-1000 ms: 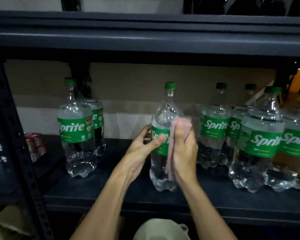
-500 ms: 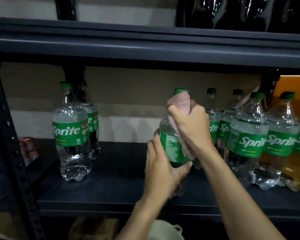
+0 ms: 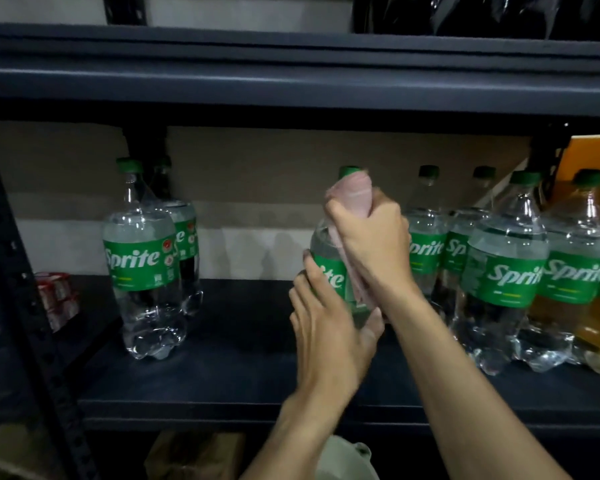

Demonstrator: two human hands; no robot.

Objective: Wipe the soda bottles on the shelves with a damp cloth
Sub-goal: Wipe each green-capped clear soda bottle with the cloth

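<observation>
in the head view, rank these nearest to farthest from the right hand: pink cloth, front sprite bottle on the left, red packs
1. pink cloth, gripped in the right hand over the held bottle top.
2. front left bottle, standing on the shelf off to the left.
3. red packs, farthest, at the far left.

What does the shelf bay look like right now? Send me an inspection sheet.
Surface: dark shelf, with bottles standing on it.
Job's things: held bottle, with the pink cloth wrapped over its neck and cap; left pair of bottles; right row of bottles.
Clutter: red packs at the far left.
Grips: left hand grips the held bottle's lower body; right hand grips the pink cloth at the neck.
Cables: nothing seen.
Surroundings: upper shelf above; white container below.
</observation>
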